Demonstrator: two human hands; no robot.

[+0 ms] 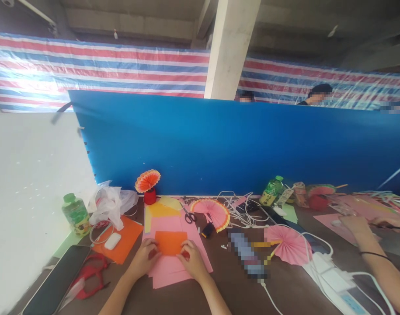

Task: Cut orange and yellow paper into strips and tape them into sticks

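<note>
An orange sheet of paper (171, 243) is held level over a stack of pink paper (173, 280). At its lower left corner my left hand (146, 258) is closed, thumb and fingers pinching the edge. My right hand (192, 261) pinches the lower right corner in the same way. Beyond the sheet, yellow paper (165, 203) lies on the pink stack. Scissors with dark handles (189, 216) rest at the stack's upper right. Beside them stands a pink folded-paper fan (213, 214) with a yellow and orange rim.
To the left are a green-capped bottle (75, 216), orange paper (126, 238), a white earphone case (113, 241) and a dark phone (57, 280). White cables and a power strip (334, 280) spread on the right. A co-worker's hand (352, 223) reaches in there. A blue partition (219, 144) stands behind.
</note>
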